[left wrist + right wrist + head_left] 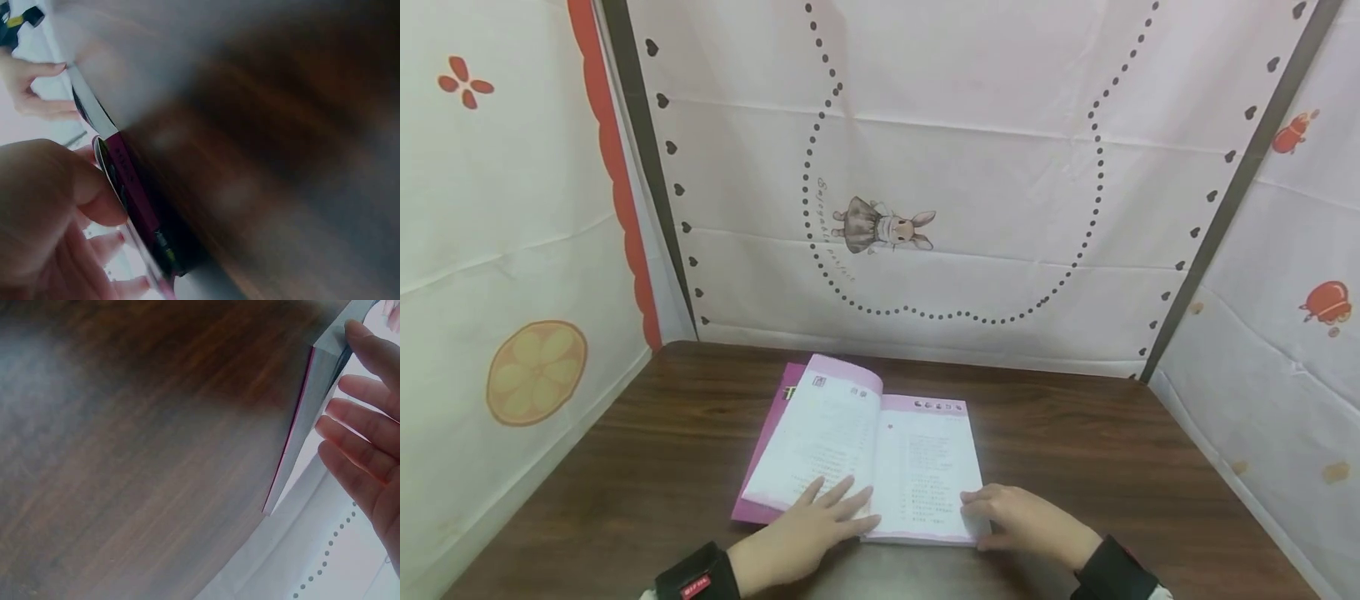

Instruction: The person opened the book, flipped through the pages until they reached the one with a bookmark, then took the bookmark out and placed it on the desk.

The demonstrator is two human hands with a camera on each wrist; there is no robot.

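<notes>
An open book (928,467) with white pages and pink-purple headers lies on the brown table; its purple cover (761,457) shows along the left side. My left hand (801,533) rests with spread fingers on the lower part of the left page, which bows upward at the top. At the right page's lower outer edge is my right hand (1026,518). In the right wrist view, that hand's fingers (365,419) are extended over the page, and its thumb is at the page-block edge. The left wrist view shows the left thumb (100,200) beside the purple spine (132,178).
Dark wood-grain table (1075,442) surrounds the book. A white cloth (955,167) with dotted lines and a rabbit print hangs behind it. Patterned cloths (535,250) also hang along the left and right sides.
</notes>
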